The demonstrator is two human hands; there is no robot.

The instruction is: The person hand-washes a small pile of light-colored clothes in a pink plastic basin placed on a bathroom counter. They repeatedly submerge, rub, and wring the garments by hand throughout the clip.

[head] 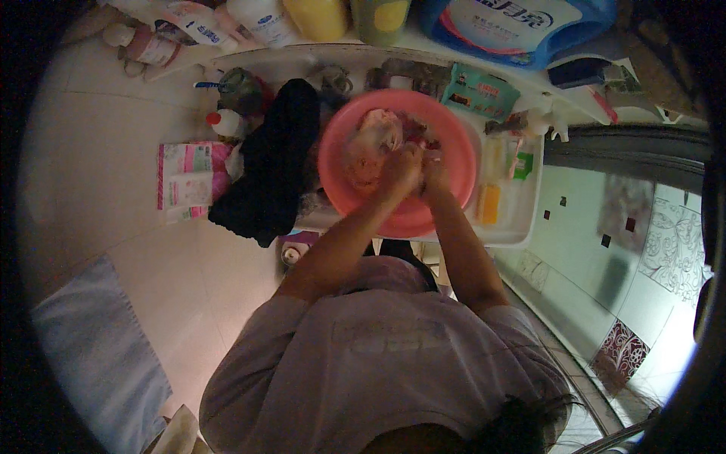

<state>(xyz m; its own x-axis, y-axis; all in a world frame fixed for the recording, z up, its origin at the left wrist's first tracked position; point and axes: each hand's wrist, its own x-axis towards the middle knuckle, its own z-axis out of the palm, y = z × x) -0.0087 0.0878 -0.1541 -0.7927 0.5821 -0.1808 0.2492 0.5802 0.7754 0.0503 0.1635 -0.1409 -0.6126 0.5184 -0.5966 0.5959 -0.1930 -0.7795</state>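
A pink plastic basin (462,193) stands before me on the white sink counter. Inside it lies a bunched wet cloth (380,122), pale in part, with a darker reddish patch near my fingers. My left hand (402,169) and my right hand (434,173) are pressed close together over the basin, knuckles nearly touching. Both seem closed around a bunched part of the cloth; blur and the hands themselves hide most of what is gripped. Left of the basin, a black garment (272,164) is draped over the counter's edge.
A shelf above holds a blue detergent bottle (510,28) and several other bottles. A teal packet (481,91) lies behind the basin. At right sit a yellow soap bar (489,203) and a spray bottle (530,120). Pink packages (193,176) and a towel (102,352) are at left.
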